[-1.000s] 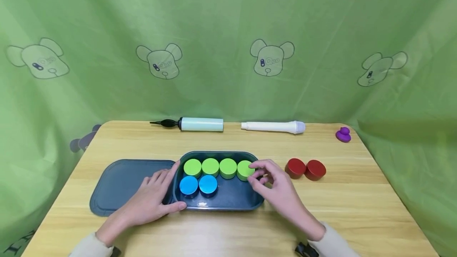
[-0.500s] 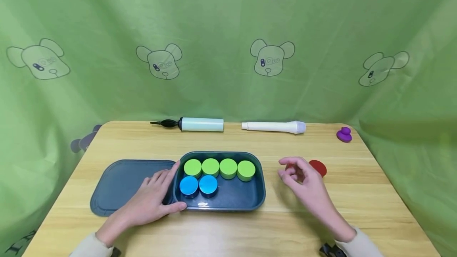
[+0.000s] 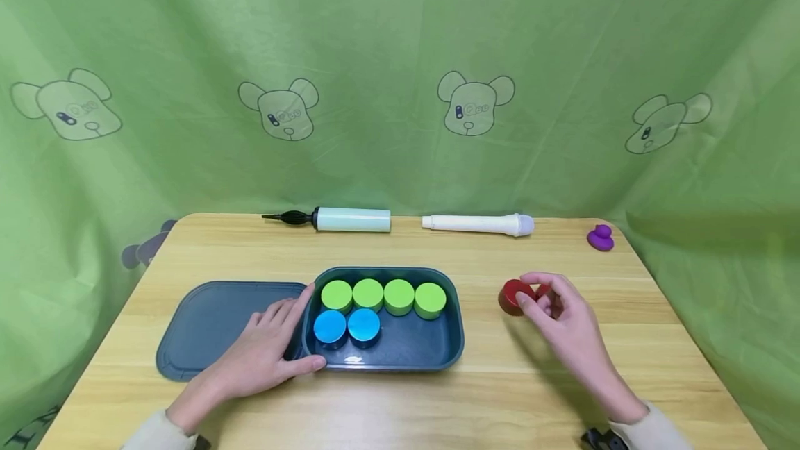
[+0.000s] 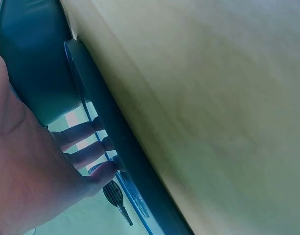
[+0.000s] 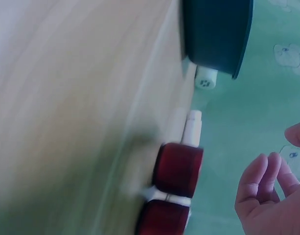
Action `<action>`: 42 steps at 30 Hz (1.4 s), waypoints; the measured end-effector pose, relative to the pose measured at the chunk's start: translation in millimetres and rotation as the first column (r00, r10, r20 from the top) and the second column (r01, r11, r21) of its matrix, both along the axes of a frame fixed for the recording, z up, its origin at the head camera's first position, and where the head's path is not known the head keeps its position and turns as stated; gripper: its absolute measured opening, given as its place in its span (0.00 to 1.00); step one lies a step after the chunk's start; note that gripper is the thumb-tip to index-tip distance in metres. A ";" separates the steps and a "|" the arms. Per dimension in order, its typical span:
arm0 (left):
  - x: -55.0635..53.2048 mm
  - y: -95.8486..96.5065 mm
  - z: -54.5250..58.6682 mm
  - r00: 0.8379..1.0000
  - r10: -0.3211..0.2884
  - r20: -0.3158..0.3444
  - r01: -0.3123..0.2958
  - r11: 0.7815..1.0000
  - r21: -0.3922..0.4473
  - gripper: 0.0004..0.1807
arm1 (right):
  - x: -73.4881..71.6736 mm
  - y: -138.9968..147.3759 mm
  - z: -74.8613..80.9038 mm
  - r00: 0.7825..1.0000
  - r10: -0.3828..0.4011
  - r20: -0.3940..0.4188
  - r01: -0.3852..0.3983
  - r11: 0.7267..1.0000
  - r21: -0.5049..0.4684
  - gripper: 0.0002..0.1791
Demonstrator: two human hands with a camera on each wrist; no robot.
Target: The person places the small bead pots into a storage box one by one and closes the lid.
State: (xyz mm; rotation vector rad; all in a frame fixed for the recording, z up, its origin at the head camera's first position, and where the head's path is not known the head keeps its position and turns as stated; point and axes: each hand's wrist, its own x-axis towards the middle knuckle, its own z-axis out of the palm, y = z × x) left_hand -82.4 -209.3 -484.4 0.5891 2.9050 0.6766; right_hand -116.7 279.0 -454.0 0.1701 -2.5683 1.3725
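A dark blue box (image 3: 412, 356) holds several lime-green cylinders (image 3: 398, 295) in a row at the back and two blue cylinders (image 3: 330, 326) at front left. My left hand (image 3: 265, 349) spans the box's left end, its thumb at the front corner and index finger by the back; its other fingers reach over the flat lid (image 4: 113, 117). My right hand (image 3: 569, 314) hovers over two red cylinders (image 5: 178, 169), thumb and index finger apart. In the right wrist view it stands off from them, holding nothing. In the head view it covers most of the right-hand red one.
Along the table's back edge lie a pale blue hand pump (image 3: 353, 219) with a black nozzle and a white toy microphone (image 3: 475, 223). A purple rubber duck (image 3: 601, 237) sits at the back right corner. A green curtain (image 3: 387, 158) hangs behind.
My right hand has left the rightmost green cylinder in the box and moved right to above the red cylinders. The left hand stays where it was.
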 end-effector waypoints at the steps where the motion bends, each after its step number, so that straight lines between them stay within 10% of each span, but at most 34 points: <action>1: 0.0 0.1 -0.5 1.000 0.002 0.003 -0.002 1.000 -0.001 0.62 | -0.2 2.8 -1.1 1.000 -0.008 0.000 0.008 1.000 0.006 0.18; 42: -1.2 1.1 -3.1 1.000 0.004 -0.004 -0.004 1.000 0.001 0.61 | -31.4 80.3 -40.8 0.966 -0.007 0.259 -0.040 0.983 0.179 0.42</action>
